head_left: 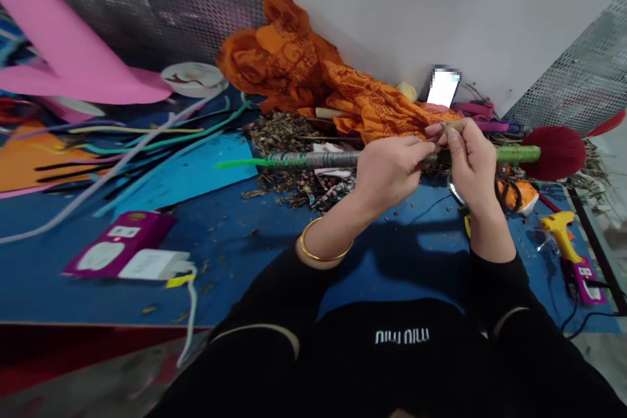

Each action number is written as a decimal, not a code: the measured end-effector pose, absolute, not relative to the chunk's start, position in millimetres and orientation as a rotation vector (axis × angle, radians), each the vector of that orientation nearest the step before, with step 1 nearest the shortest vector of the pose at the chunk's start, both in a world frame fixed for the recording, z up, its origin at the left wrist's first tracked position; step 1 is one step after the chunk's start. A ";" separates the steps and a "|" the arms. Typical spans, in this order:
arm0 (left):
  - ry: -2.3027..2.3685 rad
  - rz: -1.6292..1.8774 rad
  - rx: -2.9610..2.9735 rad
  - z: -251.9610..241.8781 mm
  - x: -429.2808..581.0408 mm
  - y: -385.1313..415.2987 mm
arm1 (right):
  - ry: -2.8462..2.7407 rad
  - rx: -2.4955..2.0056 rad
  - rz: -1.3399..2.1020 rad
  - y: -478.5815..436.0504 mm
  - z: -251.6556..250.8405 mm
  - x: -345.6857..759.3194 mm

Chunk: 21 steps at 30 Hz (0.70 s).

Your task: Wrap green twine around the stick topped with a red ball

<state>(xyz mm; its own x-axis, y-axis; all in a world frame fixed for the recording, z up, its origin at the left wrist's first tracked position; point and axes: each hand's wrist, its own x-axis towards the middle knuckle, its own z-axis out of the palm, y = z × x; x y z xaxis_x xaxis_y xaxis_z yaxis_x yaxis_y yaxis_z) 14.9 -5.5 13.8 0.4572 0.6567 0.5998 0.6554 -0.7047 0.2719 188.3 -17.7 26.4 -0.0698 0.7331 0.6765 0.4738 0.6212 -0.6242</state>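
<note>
My left hand [386, 173], with a gold bangle on its wrist, is closed around a long stick [337, 159] wrapped in grey and green cord. A bright green fuzzy pipe cleaner [240, 163] sticks out of the stick's left end. My right hand [471, 160] is closed over the stick farther right, its thumb and fingertips pinched together beside the left fingertips. Whatever sits in that pinch is too small to make out. Beyond the right hand the stick shows a green section [518, 154], which meets a dark red ball [553, 153].
Orange patterned cloth [304, 68] and dry leaf scraps [279, 134] lie behind my hands. Left are pipe cleaners, a blue sheet [196, 173] and a purple power strip [120, 245]. Right are black-handled scissors [509, 194] and a yellow glue gun [561, 232]. A phone [443, 86] leans on the wall.
</note>
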 end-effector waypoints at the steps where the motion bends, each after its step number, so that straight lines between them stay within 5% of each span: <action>1: 1.212 1.101 2.684 13.5 14.6 -5.2 | -1.712 -0.968 0.289 -17.1 26.7 187.6; 12: 1.445 1.164 2.423 33.7 -8.9 0.2 | -1.300 -0.875 1.010 -42.0 77.0 274.9; 21: 1.349 1.056 2.260 41.4 -32.0 8.2 | -1.022 -1.137 0.174 -3.7 53.6 359.4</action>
<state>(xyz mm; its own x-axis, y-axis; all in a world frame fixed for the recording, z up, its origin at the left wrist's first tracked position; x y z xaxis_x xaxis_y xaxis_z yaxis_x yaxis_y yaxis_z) -32.0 8.2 41.4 0.2869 0.8525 0.4369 0.6288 -0.5117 0.5855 359.4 -3.7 53.6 0.5609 0.5880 0.5828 0.3615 0.4594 -0.8113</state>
